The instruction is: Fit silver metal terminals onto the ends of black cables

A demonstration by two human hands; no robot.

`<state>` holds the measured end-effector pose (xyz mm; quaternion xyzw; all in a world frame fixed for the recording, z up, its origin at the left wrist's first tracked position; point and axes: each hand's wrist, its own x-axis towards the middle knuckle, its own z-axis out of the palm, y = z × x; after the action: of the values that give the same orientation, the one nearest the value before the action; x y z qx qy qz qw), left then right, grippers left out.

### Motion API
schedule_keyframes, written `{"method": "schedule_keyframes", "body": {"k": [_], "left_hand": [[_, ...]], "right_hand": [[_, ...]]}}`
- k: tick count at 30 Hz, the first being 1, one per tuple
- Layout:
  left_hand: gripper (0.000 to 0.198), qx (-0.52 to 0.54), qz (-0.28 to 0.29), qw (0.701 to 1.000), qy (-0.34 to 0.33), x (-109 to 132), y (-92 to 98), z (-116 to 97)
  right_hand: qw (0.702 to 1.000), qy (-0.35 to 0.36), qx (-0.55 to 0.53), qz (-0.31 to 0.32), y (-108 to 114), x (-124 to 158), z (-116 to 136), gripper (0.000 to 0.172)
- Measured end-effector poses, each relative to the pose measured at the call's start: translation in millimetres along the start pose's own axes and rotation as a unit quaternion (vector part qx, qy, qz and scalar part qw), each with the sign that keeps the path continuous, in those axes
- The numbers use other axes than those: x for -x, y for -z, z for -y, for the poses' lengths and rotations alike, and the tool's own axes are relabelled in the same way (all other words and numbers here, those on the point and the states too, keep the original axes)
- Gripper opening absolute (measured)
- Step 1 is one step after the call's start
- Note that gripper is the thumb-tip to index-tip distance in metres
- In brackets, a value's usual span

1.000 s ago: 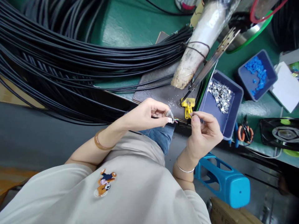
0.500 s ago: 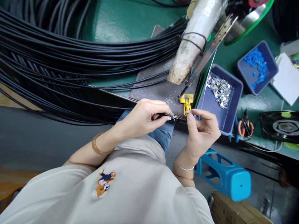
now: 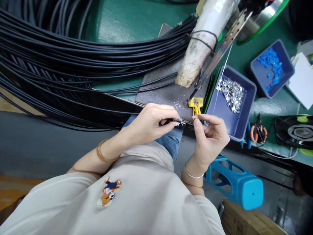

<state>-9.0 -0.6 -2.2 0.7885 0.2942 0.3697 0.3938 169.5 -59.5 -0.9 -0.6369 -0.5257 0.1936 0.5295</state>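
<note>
My left hand point(image 3: 156, 121) pinches a black cable, whose stripped end with thin coloured wires point(image 3: 182, 122) sticks out past the thumb and forefinger. To its right, my right hand point(image 3: 210, 133) has thumb and forefinger pressed together, a little apart from the wires. Whatever small thing lies between those fingertips is too tiny to make out. Just beyond the right fingertips is a yellow tool point(image 3: 195, 103) on a dark board point(image 3: 161, 94) at the bench edge. White specks are scattered over the board.
Thick coils of black cable point(image 3: 97, 58) fill the left. A wrapped white post point(image 3: 198, 49) leans over the board. Rightward stand a bin point(image 3: 226, 122) of metal connectors, a bin point(image 3: 262, 78) of blue pieces, orange-handled pliers point(image 3: 254, 133) and, below, a blue stool point(image 3: 244, 189).
My right hand has shifted slightly left, closer to the wire ends. My left hand keeps its hold on the cable almost unmoved. The view has shifted slightly.
</note>
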Motion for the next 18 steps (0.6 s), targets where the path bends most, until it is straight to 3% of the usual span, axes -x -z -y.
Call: {"method": "schedule_keyframes", "body": {"k": [6, 9, 13, 18], "left_hand": [[0.01, 0.001, -0.003, 1.0, 0.001, -0.5, -0.9, 0.9], [0.01, 0.018, -0.011, 0.999, 0.035, -0.9, -1.0, -0.6], [0.014, 0.115, 0.008, 0.986, 0.117, -1.6, -0.8, -2.3], [0.022, 0.26, 0.045, 0.949, 0.172, -4.4, 1.7, -1.4]], "right_hand": [[1.0, -0.005, -0.004, 0.006, -0.3, 0.5, 0.5, 0.008], [1.0, -0.007, -0.007, 0.013, 0.1, 1.4, -0.2, 0.008], [1.0, -0.013, 0.001, 0.019, -0.6, 2.4, -1.2, 0.01], [1.0, -0.026, -0.01, 0.012, -4.3, 3.0, -1.6, 0.013]]}}
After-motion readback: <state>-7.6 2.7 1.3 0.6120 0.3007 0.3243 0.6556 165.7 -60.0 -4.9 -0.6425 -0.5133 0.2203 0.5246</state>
